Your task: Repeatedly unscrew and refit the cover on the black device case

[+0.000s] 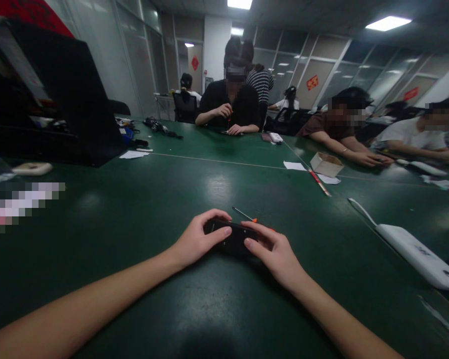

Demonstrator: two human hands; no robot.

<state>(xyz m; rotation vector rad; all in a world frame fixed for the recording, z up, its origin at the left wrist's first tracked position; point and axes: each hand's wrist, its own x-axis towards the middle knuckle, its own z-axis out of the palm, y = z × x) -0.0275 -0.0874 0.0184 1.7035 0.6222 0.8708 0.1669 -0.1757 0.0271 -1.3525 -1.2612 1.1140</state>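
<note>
**Fig. 1.** Lettering seen from my seat: none legible.

The red diamond sign on the far door and the red square sign on the glass partition carry marks too small to read. The white casing on the bench to my right bears dark printed marks, blurred. The black device held in my left hand and right hand is too dark to tell.

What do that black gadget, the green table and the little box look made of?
Black gadget: probably plastic, smooth and dark with a faint sheen.
Green table: hard and glossy, perhaps laminate or a coated mat; the ceiling lights reflect in it.
Little box: likely cardboard, matte tan.
</note>
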